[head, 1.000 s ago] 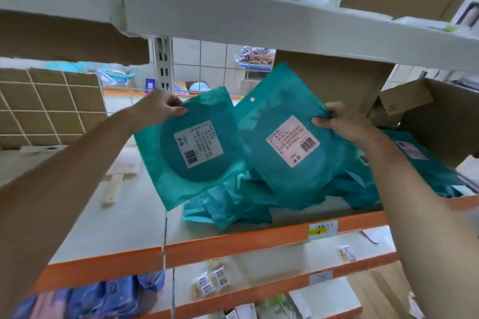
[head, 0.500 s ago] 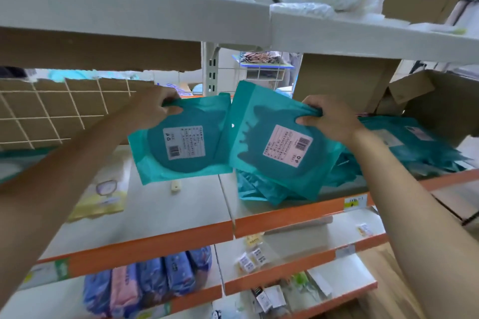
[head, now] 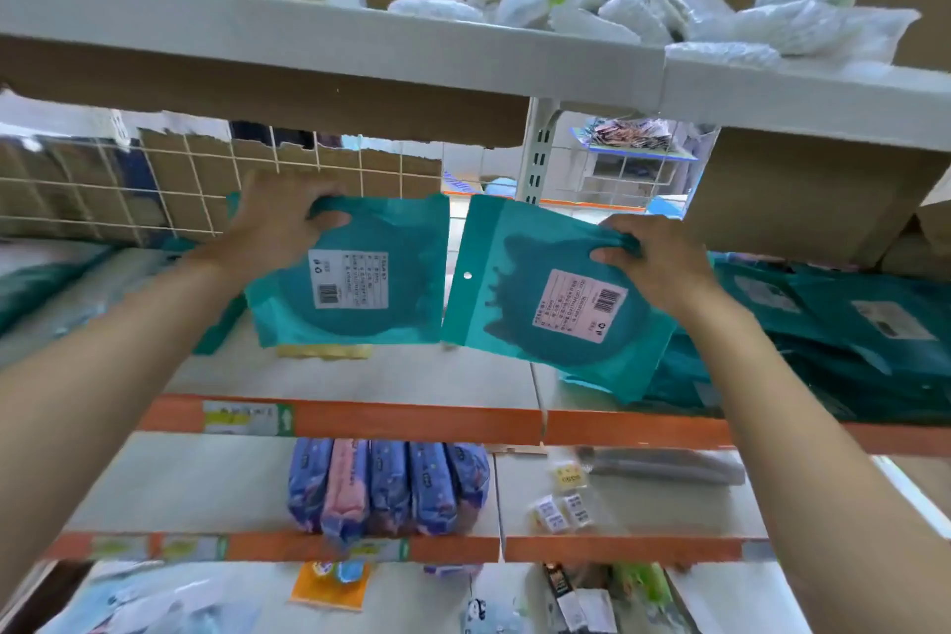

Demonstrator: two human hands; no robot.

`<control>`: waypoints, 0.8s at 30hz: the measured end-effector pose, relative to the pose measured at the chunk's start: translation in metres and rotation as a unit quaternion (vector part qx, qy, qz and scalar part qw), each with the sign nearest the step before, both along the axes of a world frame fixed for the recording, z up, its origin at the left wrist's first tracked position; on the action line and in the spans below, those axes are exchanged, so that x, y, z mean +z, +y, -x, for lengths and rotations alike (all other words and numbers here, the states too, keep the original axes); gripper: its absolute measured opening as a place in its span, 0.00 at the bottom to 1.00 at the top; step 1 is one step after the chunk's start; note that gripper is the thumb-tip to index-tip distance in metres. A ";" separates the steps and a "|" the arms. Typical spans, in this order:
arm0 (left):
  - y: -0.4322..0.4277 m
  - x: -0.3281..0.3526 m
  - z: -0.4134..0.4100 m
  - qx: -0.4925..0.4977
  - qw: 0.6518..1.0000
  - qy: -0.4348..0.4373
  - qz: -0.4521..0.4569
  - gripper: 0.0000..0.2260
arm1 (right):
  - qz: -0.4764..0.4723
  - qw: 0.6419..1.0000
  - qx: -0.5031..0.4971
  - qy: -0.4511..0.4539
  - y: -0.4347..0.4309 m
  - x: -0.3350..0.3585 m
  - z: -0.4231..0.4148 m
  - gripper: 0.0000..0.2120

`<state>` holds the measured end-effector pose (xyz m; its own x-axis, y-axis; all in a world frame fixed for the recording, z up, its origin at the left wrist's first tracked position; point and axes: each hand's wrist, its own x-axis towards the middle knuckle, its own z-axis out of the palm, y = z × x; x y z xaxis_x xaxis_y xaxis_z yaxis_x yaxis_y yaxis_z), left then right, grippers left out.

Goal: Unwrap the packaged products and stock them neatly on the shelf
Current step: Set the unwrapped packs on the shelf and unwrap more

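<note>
The left hand [head: 278, 227] pinches one teal packet [head: 355, 283] by its top, label forward, above the shelf [head: 360, 376]; the right hand [head: 653, 263] grips another packet [head: 556, 304] beside the teal pile [head: 833, 335], likely for neat placing.

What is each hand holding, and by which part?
The left hand grips the left teal packet at its top left corner; the right hand grips the right teal packet at its upper right edge.

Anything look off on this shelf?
Teal packets at the shelf's right lie in a loose, overlapping heap, not a neat stack. White packs on the top shelf are jumbled. The cardboard behind the wire grid has a ragged, torn top edge.
</note>
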<state>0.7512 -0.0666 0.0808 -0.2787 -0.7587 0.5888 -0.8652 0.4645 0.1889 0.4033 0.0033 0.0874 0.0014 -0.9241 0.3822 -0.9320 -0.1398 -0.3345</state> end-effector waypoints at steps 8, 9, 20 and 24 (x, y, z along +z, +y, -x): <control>0.030 0.002 -0.070 0.053 0.998 0.017 -0.014 0.03 | 0.022 0.999 0.040 -0.006 0.000 -0.012 -0.062 0.12; 0.030 0.002 -0.079 0.067 0.998 0.017 -0.009 0.04 | 0.027 0.999 0.044 -0.008 -0.001 -0.012 -0.070 0.12; 0.002 0.011 -0.215 0.072 0.996 0.051 -0.032 0.10 | 0.045 0.995 0.079 -0.038 -0.035 -0.011 -0.201 0.04; -0.011 0.019 -0.273 0.052 0.997 0.061 -0.017 0.09 | 0.033 0.997 0.055 -0.051 -0.054 -0.012 -0.257 0.05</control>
